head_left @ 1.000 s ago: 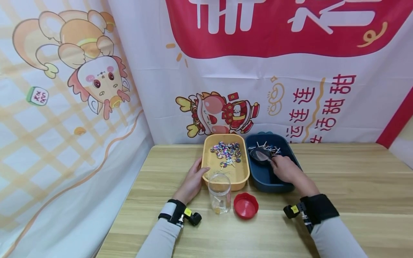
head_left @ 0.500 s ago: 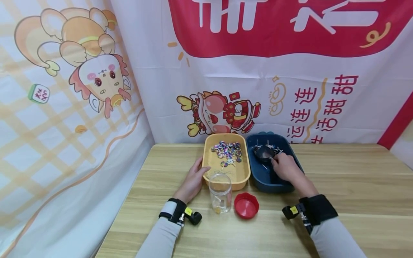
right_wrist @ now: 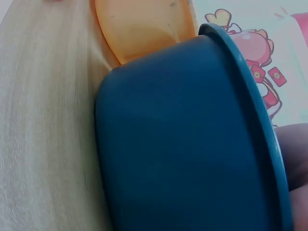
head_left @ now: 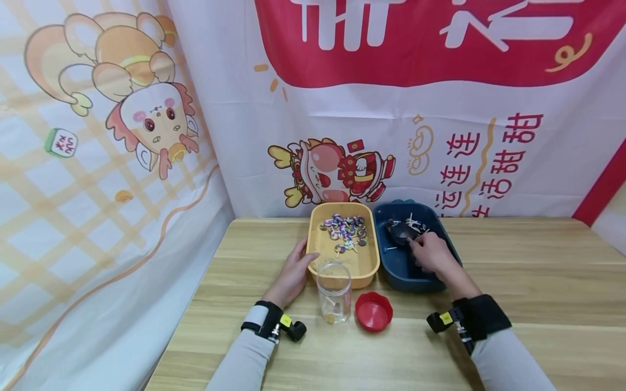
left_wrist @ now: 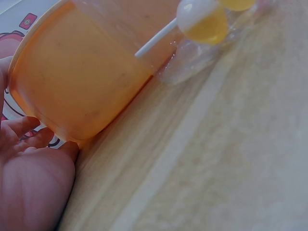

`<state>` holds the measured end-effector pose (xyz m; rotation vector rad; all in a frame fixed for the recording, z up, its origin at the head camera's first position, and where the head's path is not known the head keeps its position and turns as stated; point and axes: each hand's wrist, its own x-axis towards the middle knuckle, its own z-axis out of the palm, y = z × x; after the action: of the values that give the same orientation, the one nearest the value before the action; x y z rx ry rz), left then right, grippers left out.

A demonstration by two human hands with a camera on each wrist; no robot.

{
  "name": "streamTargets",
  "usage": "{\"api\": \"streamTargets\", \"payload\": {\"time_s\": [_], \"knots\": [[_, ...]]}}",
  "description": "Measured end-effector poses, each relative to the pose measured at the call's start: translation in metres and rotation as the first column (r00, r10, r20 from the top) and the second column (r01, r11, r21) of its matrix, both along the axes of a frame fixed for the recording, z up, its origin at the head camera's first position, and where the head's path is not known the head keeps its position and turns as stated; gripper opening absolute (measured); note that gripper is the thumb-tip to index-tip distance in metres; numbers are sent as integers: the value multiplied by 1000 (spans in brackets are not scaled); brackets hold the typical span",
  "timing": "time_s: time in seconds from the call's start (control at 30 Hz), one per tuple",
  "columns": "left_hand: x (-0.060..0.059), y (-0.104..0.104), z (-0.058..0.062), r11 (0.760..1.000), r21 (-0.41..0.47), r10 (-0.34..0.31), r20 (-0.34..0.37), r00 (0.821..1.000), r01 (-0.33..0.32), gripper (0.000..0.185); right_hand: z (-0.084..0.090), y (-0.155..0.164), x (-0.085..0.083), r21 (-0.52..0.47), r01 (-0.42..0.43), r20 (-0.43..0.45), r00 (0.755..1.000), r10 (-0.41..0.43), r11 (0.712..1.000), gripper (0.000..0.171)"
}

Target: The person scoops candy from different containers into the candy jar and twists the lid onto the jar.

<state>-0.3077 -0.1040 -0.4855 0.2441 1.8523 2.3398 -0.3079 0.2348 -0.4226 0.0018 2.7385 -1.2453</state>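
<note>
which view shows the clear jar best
The head view: the clear jar stands whole and upright on the table, in front of the yellow tray, beside the red lid. The left wrist view catches only its base, blurred, with a lollipop inside. The right wrist view shows none of it.

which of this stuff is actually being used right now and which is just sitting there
In use: right hand holding a dark scoop in the blue tub; left hand resting against the yellow tub.

Lying about: clear jar, red lid, wooden table.
</note>
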Motion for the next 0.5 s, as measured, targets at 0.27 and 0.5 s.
{"api": "streamTargets", "payload": {"time_s": [0.27, 0.5], "knots": [[1, 1, -1, 1000, -2, 6, 2, 1000, -6, 71, -5, 2, -1, -33, 59, -41, 997, -61, 998, 36], [1, 0, 0, 1000, -2, 3, -4, 1000, -3, 70, -4, 3, -1, 47, 5, -79, 997, -1, 999, 33]]}}
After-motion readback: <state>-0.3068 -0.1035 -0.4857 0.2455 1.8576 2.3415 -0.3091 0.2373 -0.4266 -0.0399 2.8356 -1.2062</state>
